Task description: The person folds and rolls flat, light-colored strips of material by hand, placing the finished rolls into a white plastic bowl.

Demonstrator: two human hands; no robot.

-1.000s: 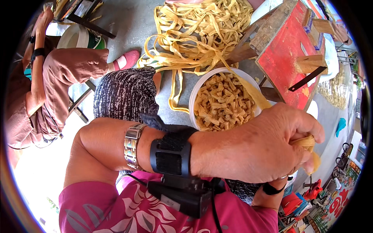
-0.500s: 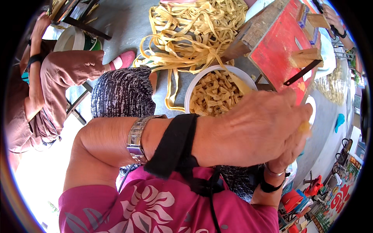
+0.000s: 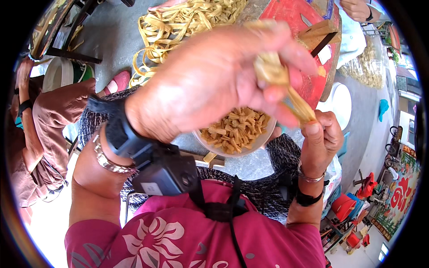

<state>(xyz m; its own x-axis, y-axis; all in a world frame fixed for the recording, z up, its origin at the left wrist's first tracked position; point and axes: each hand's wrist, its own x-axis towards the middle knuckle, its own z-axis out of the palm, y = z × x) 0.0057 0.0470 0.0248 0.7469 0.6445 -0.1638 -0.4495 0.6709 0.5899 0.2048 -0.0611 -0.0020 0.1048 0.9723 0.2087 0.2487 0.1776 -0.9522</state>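
Note:
My left hand (image 3: 210,76) is raised over the white bucket, blurred by motion, its fingers curled around a flat yellow strip (image 3: 298,105). The strip looks folded or looped, with a thick bunched part (image 3: 271,71) among the left fingers. Lower and to the right, my right hand (image 3: 322,136) pinches the strip's other end between thumb and fingers. Beneath my left forearm and hand, the white bucket (image 3: 271,134) holds many short, knotted yellow pieces (image 3: 237,129). Its far side is hidden by my hand.
A heap of long yellow strips (image 3: 192,18) lies on the floor ahead. To its right stands a red board (image 3: 308,85) with a wooden block (image 3: 315,33). A white round container (image 3: 337,105) is beyond my right hand. Co-workers' hands show at far left and upper right.
My hands were close together at the right, the left arm crossing the bucket. Now the left hand is raised and further left, and the strip stretches between both hands. The view has shifted.

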